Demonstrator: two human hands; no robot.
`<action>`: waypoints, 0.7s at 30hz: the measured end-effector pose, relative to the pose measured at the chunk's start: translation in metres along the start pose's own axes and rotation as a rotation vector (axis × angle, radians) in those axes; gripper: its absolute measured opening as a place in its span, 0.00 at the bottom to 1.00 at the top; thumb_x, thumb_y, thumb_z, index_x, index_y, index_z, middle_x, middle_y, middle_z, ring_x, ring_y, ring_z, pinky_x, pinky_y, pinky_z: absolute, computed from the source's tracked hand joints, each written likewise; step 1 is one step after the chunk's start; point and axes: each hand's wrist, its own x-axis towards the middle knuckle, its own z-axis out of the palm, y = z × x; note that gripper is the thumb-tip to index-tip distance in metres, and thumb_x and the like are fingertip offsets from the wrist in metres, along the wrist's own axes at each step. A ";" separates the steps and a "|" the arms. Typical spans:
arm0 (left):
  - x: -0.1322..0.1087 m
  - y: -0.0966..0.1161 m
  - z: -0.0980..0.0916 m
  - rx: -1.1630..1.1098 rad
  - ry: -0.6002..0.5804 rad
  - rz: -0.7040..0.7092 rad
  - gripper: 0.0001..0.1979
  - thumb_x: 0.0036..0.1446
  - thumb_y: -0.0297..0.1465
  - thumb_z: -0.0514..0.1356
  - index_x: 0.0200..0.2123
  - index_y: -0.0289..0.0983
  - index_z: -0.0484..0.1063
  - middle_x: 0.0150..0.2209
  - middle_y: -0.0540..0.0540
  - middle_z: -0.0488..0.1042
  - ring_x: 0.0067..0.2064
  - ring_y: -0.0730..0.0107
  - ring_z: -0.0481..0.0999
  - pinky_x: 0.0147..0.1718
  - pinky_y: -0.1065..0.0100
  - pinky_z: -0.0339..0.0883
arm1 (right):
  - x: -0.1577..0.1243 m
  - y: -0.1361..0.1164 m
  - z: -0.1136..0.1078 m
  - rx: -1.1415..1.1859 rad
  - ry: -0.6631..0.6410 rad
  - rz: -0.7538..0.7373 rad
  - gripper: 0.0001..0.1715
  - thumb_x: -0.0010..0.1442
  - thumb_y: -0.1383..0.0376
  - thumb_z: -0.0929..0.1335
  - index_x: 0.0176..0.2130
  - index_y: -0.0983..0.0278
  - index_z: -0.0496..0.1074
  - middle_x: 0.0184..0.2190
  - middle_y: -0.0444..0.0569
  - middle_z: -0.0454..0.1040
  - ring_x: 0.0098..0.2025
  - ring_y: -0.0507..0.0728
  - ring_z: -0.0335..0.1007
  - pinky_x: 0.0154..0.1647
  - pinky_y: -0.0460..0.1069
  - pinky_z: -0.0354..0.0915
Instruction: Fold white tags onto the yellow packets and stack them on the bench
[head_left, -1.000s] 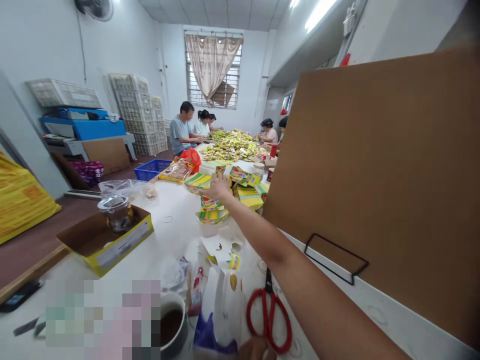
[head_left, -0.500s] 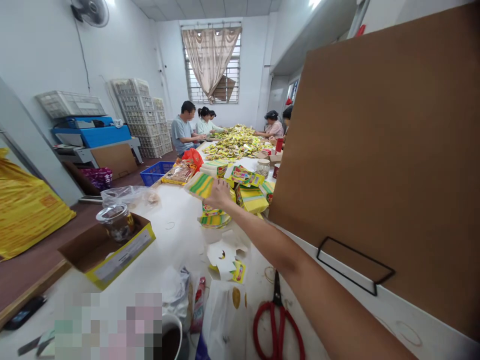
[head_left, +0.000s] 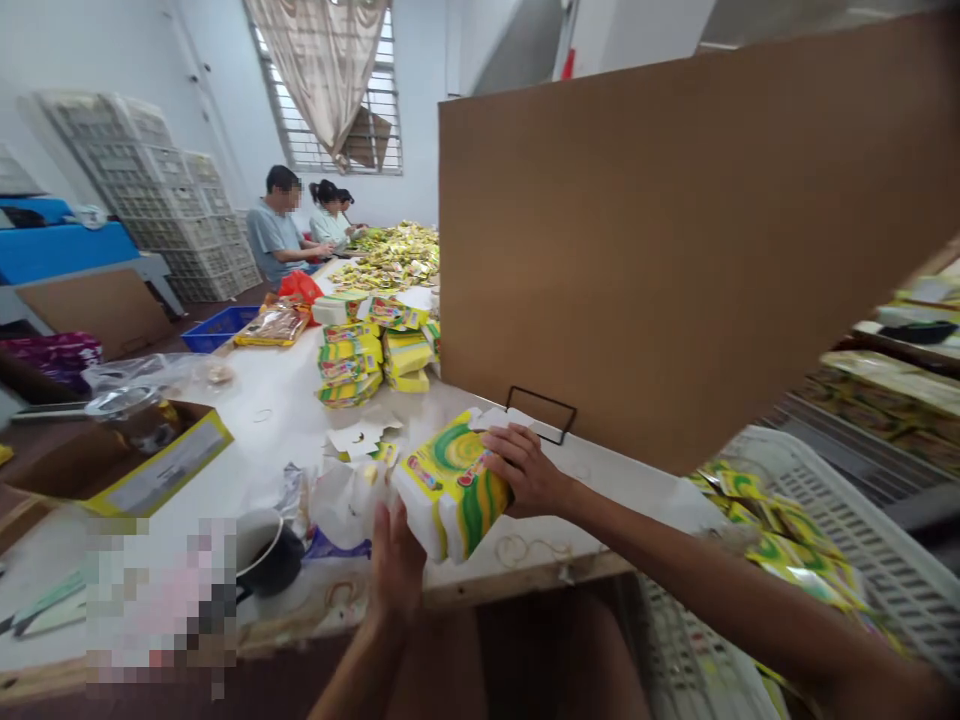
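Observation:
My right hand (head_left: pixel 525 470) is closed on the right end of a bundle of folded packaging boxes (head_left: pixel 450 470), printed yellow and green with white edges. The bundle is tilted, close above the near part of the table. Beside its lower left edge is my left hand (head_left: pixel 399 560), fingers stretched upward and slightly apart; whether it touches the bundle is hard to tell. Behind them, more yellow and green box bundles (head_left: pixel 349 360) are piled on the table. A torn white carton piece (head_left: pixel 364 437) lies just left of the held bundle.
A big brown cardboard sheet (head_left: pixel 637 270) stands upright at the right. Below it, a white plastic crate (head_left: pixel 885 540) holds yellow packets. On the left are a dark mug (head_left: pixel 274 560) and an open carton (head_left: pixel 165 465) with a plastic cup. Several people sit farther back by a packet heap (head_left: pixel 397 255).
My right hand has drawn back from the pile with the box bundle, toward me. My left hand has come into view. The camera has turned right, showing the crate; the scissors are out of sight.

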 end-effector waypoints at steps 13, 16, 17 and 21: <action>0.028 -0.026 0.085 -0.230 -0.060 -0.048 0.30 0.49 0.38 0.64 0.55 0.38 0.64 0.60 0.41 0.63 0.64 0.55 0.54 0.62 0.58 0.46 | -0.096 -0.015 -0.018 0.245 -0.098 0.514 0.32 0.56 0.78 0.59 0.60 0.64 0.58 0.62 0.54 0.56 0.65 0.61 0.46 0.64 0.62 0.47; 0.021 -0.038 0.089 -0.141 -0.051 -0.017 0.33 0.47 0.34 0.66 0.57 0.43 0.62 0.63 0.46 0.57 0.66 0.58 0.49 0.62 0.60 0.44 | -0.112 -0.021 -0.020 0.390 0.004 0.691 0.31 0.55 0.72 0.64 0.59 0.66 0.60 0.59 0.58 0.61 0.61 0.63 0.55 0.60 0.59 0.55; 0.019 -0.041 0.093 -0.125 -0.052 -0.019 0.33 0.48 0.34 0.66 0.58 0.44 0.60 0.63 0.46 0.58 0.65 0.59 0.51 0.62 0.60 0.46 | -0.114 -0.023 -0.019 0.444 0.052 0.758 0.29 0.57 0.68 0.64 0.58 0.65 0.61 0.57 0.58 0.64 0.59 0.63 0.59 0.58 0.59 0.58; 0.023 -0.052 0.119 -0.096 -0.120 -0.070 0.35 0.52 0.36 0.63 0.61 0.42 0.53 0.56 0.41 0.68 0.56 0.55 0.68 0.54 0.56 0.61 | -0.101 -0.030 -0.008 0.704 0.245 0.974 0.24 0.63 0.52 0.58 0.53 0.58 0.66 0.45 0.52 0.75 0.46 0.58 0.72 0.44 0.54 0.69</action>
